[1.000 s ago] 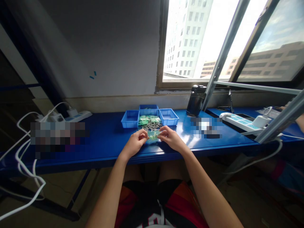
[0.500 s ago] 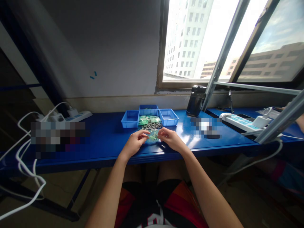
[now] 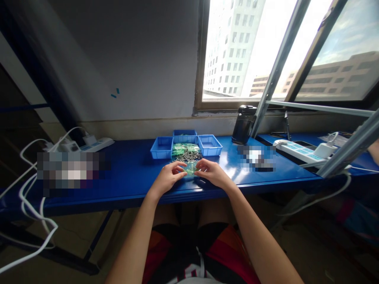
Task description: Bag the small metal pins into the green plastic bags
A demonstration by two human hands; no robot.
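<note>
A small clear bag with a greenish tint lies between my hands near the table's front edge. Its contents are too small to make out. My left hand pinches its left side between thumb and fingers. On the right side, my right hand grips it in the same way. Just beyond the fingertips is a heap of loose metal screws or similar thin pieces. Several green-tinted bags lie behind and beside that heap.
Blue plastic bins surround the heap at left, right and rear. A black bottle stands by the window. Power strips lie at both sides, and white cables hang at the left. A metal post slants at the right.
My fingers have shifted slightly on the bag, and its surface catches the light differently. Both hands stay in nearly the same place; the view has moved a little.
</note>
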